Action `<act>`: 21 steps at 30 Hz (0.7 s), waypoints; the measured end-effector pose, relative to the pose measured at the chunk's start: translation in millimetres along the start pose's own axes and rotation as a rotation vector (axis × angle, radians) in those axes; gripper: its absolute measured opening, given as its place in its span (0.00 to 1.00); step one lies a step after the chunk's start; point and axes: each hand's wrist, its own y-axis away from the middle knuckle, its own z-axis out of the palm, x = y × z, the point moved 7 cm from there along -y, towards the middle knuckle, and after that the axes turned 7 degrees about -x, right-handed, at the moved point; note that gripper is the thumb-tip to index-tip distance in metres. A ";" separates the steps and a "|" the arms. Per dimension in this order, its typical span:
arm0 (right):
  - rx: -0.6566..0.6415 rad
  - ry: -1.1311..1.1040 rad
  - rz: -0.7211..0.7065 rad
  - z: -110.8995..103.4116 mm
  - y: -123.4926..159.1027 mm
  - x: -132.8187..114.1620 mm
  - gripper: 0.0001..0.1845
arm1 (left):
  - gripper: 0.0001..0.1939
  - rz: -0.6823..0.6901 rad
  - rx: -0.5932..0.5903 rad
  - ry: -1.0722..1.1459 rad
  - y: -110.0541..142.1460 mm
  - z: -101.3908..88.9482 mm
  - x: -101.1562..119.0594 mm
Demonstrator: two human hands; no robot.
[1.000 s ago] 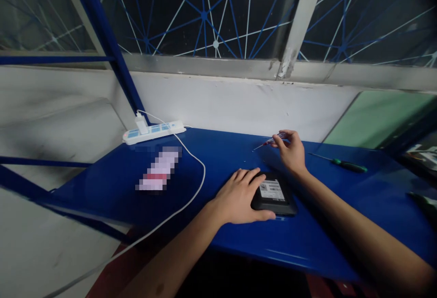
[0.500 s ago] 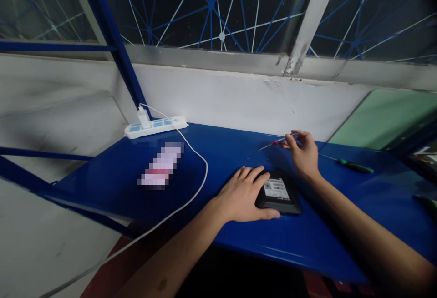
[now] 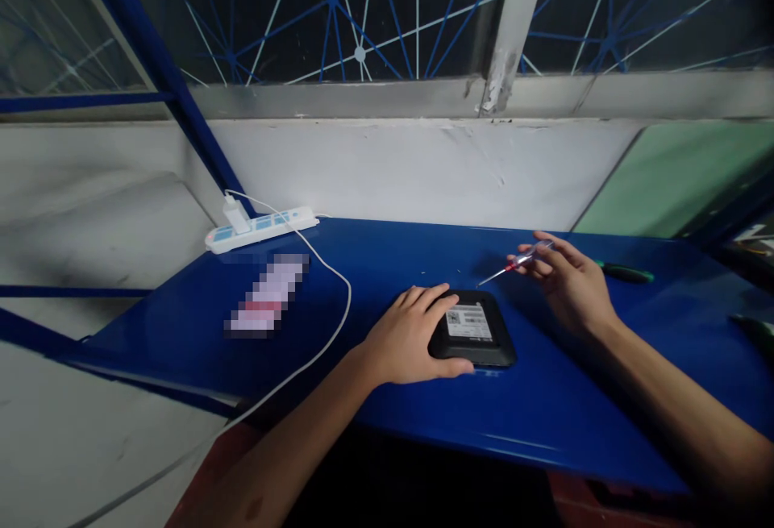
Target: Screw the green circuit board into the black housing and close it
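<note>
A flat black device (image 3: 503, 344) with rounded corners lies on the blue table, a white printed label (image 3: 469, 323) facing up. My left hand (image 3: 406, 340) spans its left side, fingers over the far part and thumb along the near edge. Above and right of the device, my right hand (image 3: 574, 290) grips a screwdriver (image 3: 497, 276) by its clear purplish handle. The thin shaft, with a red collar, slants down to the left. Its tip is close to the device's far edge; whether it touches, I cannot tell. Two tiny bits lie on the table beyond the device.
A green-and-black handled tool (image 3: 626, 272) lies behind my right hand. Further right is a dark object (image 3: 753, 334). On the left are a power strip (image 3: 266, 230) with a white plug, a white cable (image 3: 349, 294) and a blurred-out flat item (image 3: 266, 298).
The view has shifted. My right hand has turned and brought the screwdriver tip nearer the device's far edge. My left hand stays on the device.
</note>
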 end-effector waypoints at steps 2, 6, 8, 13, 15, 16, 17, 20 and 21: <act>-0.003 -0.004 -0.015 0.7 -0.5 -3.9 0.19 | 0.50 -0.008 -0.002 -0.002 -0.7 0.3 -0.4; -0.010 -0.010 -0.008 1.0 -1.6 -6.9 0.17 | 0.48 -0.011 0.005 -0.020 -1.6 1.7 -2.6; -0.028 -0.010 -0.006 1.9 -1.9 -7.0 0.17 | 0.47 0.001 0.014 -0.033 -1.5 1.6 -2.2; -0.060 0.040 -0.006 3.9 -2.4 -4.5 0.14 | 0.44 0.002 0.011 -0.048 -1.4 0.4 0.5; -0.068 0.059 -0.005 4.0 -2.6 -2.7 0.14 | 0.44 -0.006 0.005 -0.052 -1.5 0.3 0.9; -0.073 0.066 -0.008 4.0 -2.8 -2.0 0.14 | 0.44 -0.008 0.006 -0.053 -1.5 0.2 1.1; -0.075 0.072 -0.011 3.7 -3.0 -1.5 0.14 | 0.45 -0.007 0.008 -0.053 -1.5 -0.1 1.3; -0.068 0.076 -0.018 2.2 -3.5 -1.0 0.14 | 0.45 -0.004 0.006 -0.050 -1.5 -0.3 1.8; -0.061 0.070 -0.016 1.6 -3.5 -1.0 0.14 | 0.45 -0.004 0.005 -0.049 -1.4 -0.4 1.9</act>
